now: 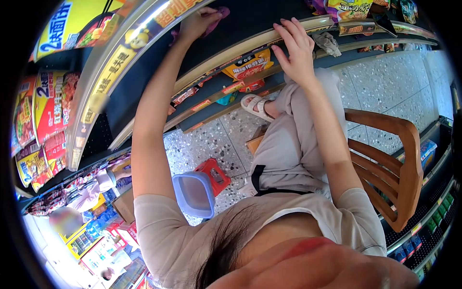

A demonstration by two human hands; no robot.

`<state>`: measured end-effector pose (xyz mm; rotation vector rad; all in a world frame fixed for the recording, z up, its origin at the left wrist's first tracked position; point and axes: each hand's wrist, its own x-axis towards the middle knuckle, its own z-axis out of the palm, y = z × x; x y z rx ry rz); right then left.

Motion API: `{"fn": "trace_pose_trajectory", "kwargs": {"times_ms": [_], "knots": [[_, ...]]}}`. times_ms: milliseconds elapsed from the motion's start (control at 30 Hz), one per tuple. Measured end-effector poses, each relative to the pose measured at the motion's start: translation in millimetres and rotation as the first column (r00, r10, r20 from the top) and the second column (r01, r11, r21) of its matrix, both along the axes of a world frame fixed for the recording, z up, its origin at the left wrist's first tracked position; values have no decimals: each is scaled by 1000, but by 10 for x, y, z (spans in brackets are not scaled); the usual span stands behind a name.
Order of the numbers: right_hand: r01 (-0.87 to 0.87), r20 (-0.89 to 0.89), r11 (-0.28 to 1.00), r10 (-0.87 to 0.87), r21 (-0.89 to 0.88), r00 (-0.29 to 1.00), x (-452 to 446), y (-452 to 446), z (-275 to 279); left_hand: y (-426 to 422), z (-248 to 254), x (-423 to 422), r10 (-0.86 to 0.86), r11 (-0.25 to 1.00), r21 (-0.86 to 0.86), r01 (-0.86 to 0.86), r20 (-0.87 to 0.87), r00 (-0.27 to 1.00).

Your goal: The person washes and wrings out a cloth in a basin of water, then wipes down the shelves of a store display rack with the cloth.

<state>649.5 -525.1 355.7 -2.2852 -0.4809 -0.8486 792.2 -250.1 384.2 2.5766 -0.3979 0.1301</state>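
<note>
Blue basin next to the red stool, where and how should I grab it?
I'd take the blue basin by its rim on your left, coming down from above: its open top faces up, and the red stool crowds the opposite side. Your left hand holds a purple cloth, so perhaps free it first.

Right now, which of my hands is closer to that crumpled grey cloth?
Your right hand. It's at the shelf edge, right beside the crumpled grey cloth. Your left hand is farther off to the left, holding a purple cloth.

purple cloth (pixel 223 12) part-hidden by left fingers (pixel 210 18); yellow packet (pixel 77 24) cut off
</note>
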Motion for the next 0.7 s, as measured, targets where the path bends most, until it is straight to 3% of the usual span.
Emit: {"fn": "trace_pose_trajectory", "kwargs": {"times_ms": [233,700], "knots": [[2,-1,1000,-2,24,1000,27,0,35,-364,-265,840,42,989,135,-60,135,990],[-21,-17,999,22,45,1000,43,-52,-6,-907,-181,1089,143,942,269,-202,225,964]]}}
